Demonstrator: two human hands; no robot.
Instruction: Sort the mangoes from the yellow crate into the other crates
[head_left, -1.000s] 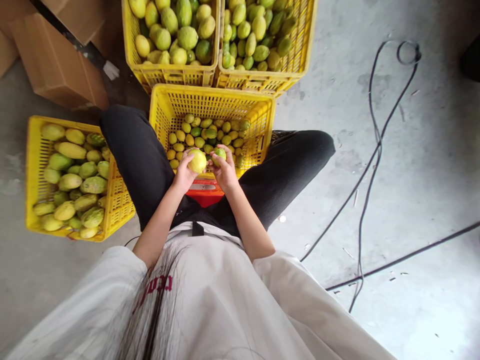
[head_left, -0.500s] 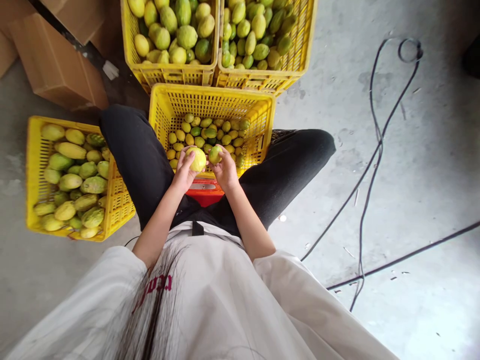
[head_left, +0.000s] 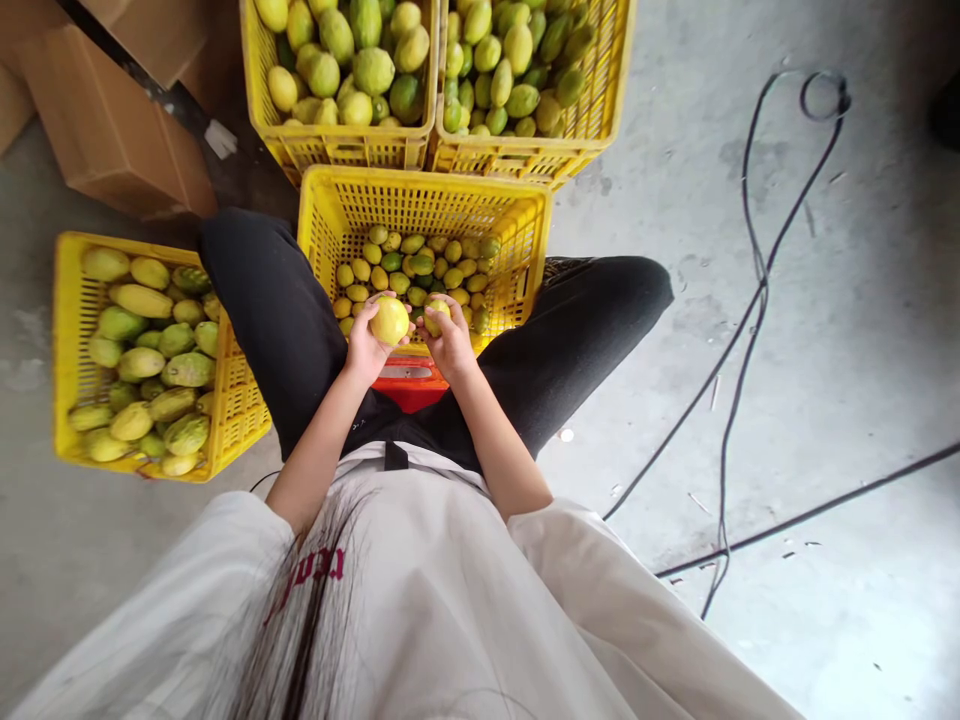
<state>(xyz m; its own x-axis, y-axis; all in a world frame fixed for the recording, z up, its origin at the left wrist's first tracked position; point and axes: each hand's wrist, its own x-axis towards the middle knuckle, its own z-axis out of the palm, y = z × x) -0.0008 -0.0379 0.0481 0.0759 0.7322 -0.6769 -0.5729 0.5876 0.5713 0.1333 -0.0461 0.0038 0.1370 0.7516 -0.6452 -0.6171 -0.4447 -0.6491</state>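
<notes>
Larger round fruit (head_left: 389, 322): yellow. Smaller round fruit (head_left: 437, 318): yellow tinged green. Rectangular slotted plastic crate (head_left: 420, 182): yellow. Loose fabric shirt (head_left: 465, 560): off-white, crimson lettering (head_left: 336, 563). Fabric trousers (head_left: 600, 310): black.

Your right fingers (head_left: 455, 322) partly hide their fruit (head_left: 436, 317); beyond them, the view's top edge crops two crates (head_left: 341, 152).

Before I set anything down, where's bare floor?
Free: grey floor between the upper-right crate, right knee and looped cable. Crowded: left side (cartons, left crate, left knee) and middle crate, small fruit beneath left hand and right hand.
</notes>
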